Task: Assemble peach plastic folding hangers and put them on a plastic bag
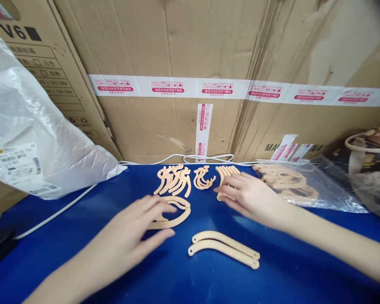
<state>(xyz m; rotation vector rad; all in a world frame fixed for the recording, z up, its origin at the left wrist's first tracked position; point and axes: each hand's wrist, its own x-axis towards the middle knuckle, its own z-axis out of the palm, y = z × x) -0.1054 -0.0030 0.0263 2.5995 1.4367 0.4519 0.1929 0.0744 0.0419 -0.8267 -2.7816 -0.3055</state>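
My left hand point(142, 232), thumb and fingers apart, hovers over or rests by a pair of curved wooden pieces point(177, 220) that form an eye-like oval; part of them is hidden under it. My right hand point(253, 198) has its fingers stretched over a row of slim S-shaped wooden strips point(226, 170), covering their lower ends; whether it touches them is hard to tell. Two long wooden strips point(224, 249) with holes at their ends lie side by side in front, apart from both hands.
Hooked wooden pieces point(174, 179) and curved hooks point(204, 177) lie at the back of the blue tabletop point(164, 270). A clear bag of wooden parts point(285, 181) is at right. A white parcel point(44, 126), a white cable point(57, 211) and cardboard boxes point(177, 46) border the surface.
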